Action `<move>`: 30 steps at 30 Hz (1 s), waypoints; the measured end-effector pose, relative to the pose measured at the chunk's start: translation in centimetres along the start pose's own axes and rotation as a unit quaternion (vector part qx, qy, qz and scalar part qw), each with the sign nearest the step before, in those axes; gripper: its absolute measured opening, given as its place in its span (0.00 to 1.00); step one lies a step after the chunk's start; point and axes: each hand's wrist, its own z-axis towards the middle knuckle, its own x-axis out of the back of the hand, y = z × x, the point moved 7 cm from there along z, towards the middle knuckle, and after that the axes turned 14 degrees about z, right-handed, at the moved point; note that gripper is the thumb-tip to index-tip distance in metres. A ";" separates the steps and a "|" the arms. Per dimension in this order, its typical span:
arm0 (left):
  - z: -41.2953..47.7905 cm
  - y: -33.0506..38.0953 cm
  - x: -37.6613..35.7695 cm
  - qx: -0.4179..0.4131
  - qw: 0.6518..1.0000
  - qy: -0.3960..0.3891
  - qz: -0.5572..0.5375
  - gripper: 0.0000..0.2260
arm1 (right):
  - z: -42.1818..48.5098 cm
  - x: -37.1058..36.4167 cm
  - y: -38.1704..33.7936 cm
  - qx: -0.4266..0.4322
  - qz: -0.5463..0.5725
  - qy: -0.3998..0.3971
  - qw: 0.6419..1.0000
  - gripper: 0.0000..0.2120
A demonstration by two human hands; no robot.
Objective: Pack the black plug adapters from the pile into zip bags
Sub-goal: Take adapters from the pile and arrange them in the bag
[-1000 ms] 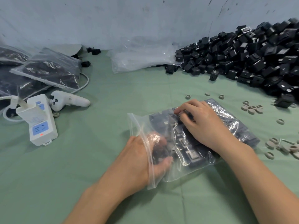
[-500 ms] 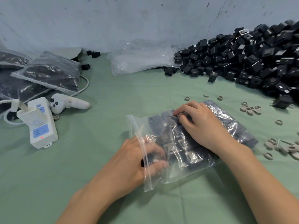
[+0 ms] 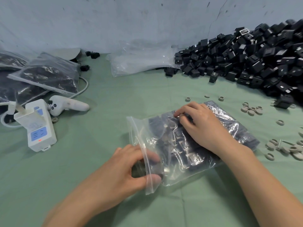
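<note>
A clear zip bag (image 3: 205, 154) partly filled with black plug adapters lies on the green cloth, its open mouth toward the left. My left hand (image 3: 124, 171) is at that mouth with its fingertips under the plastic, curled round a dark piece that looks like an adapter. My right hand (image 3: 203, 126) lies on top of the bag, its bent fingertips gripping the plastic and holding the bag down. The pile of black plug adapters (image 3: 255, 63) fills the back right against the wall.
Empty clear bags (image 3: 141, 61) lie at the back centre. Filled bags (image 3: 47, 74) are stacked at the left, beside a white power strip (image 3: 39, 128) and a white controller (image 3: 65, 105). Several small grey rings (image 3: 252, 110) are scattered on the right.
My left hand has pulled back from deeper inside the bag to its mouth. The bag's mouth has shifted slightly with it. My right hand has stayed on top of the bag.
</note>
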 end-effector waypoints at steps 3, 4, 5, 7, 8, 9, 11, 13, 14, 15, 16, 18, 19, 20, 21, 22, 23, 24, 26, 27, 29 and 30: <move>0.3 0.8 0.7 -0.033 0.998 0.032 0.031 0.18 | 0.0 0.0 0.0 0.001 -0.002 0.002 1.000 0.12; 0.3 0.9 0.6 -0.040 0.998 0.035 0.035 0.19 | 0.0 0.0 0.0 0.001 -0.002 0.002 1.000 0.12; 0.4 1.0 0.5 -0.042 0.998 0.030 0.037 0.21 | 0.1 0.0 0.0 0.001 -0.003 0.002 1.000 0.12; 0.4 0.9 0.1 -0.023 0.999 0.016 0.032 0.21 | 0.1 0.0 0.0 0.002 -0.002 0.002 1.000 0.12; 0.5 0.7 0.1 -0.006 1.000 0.013 0.020 0.20 | 0.1 0.0 0.0 0.002 -0.002 0.002 1.000 0.12; 0.6 0.5 0.0 0.010 1.000 0.012 0.007 0.20 | 0.1 0.0 0.0 0.003 -0.002 0.003 1.000 0.12; 0.8 0.5 -0.2 0.021 1.000 0.011 0.001 0.21 | 0.0 0.0 0.0 0.000 -0.002 0.003 1.000 0.12; 1.0 0.8 -0.3 0.010 1.000 0.022 0.019 0.22 | 0.0 0.0 0.0 -0.001 -0.002 0.002 1.000 0.12; 1.0 1.0 -0.3 0.002 0.999 0.023 0.024 0.23 | 0.0 0.0 0.0 -0.002 -0.001 0.001 1.000 0.12; 1.1 1.1 -0.3 -0.005 1.000 0.015 0.017 0.23 | 0.0 -0.1 0.1 -0.002 0.000 0.001 1.000 0.11; 1.1 1.0 -0.3 -0.008 1.000 0.001 -0.007 0.22 | 0.0 -0.1 0.1 -0.001 0.000 0.001 1.000 0.11; 1.0 0.2 -0.3 0.011 0.997 -0.026 -0.078 0.19 | 0.0 -0.1 0.0 0.000 0.001 0.001 1.000 0.11; 0.9 -0.1 -0.3 0.024 0.994 -0.037 -0.100 0.18 | 0.0 -0.1 0.1 0.000 0.000 0.001 1.000 0.11; 0.7 -0.2 -0.3 0.027 0.993 -0.046 -0.109 0.18 | 0.0 -0.1 0.1 0.000 -0.002 0.001 1.000 0.11; 0.7 -0.3 -0.5 0.022 0.993 -0.050 -0.101 0.19 | 0.1 -0.1 0.1 0.000 -0.003 0.000 1.000 0.11; 0.7 -0.3 -0.6 0.017 0.995 -0.049 -0.083 0.18 | 0.1 -0.1 0.1 0.000 -0.003 0.001 1.000 0.11; 0.7 -0.1 -0.5 0.013 0.997 -0.043 -0.060 0.18 | 0.1 -0.1 0.1 0.000 -0.003 0.001 1.000 0.11; 0.7 0.1 -0.4 0.010 0.998 -0.034 -0.044 0.17 | 0.1 -0.1 0.2 0.000 -0.003 0.001 1.000 0.11; 1.0 0.7 0.0 -0.017 1.000 -0.010 -0.015 0.15 | 0.1 -0.1 0.1 0.001 -0.002 0.001 1.000 0.11; 1.0 1.1 0.2 -0.034 0.999 0.003 0.009 0.16 | 0.1 -0.1 0.1 0.001 -0.003 0.001 1.000 0.12; 1.2 1.5 0.3 -0.050 0.998 0.022 0.043 0.18 | 0.1 0.0 0.1 0.002 -0.004 0.001 1.000 0.11; 1.2 1.6 0.3 -0.052 0.997 0.027 0.051 0.18 | 0.1 0.0 0.1 0.002 -0.004 0.001 1.000 0.11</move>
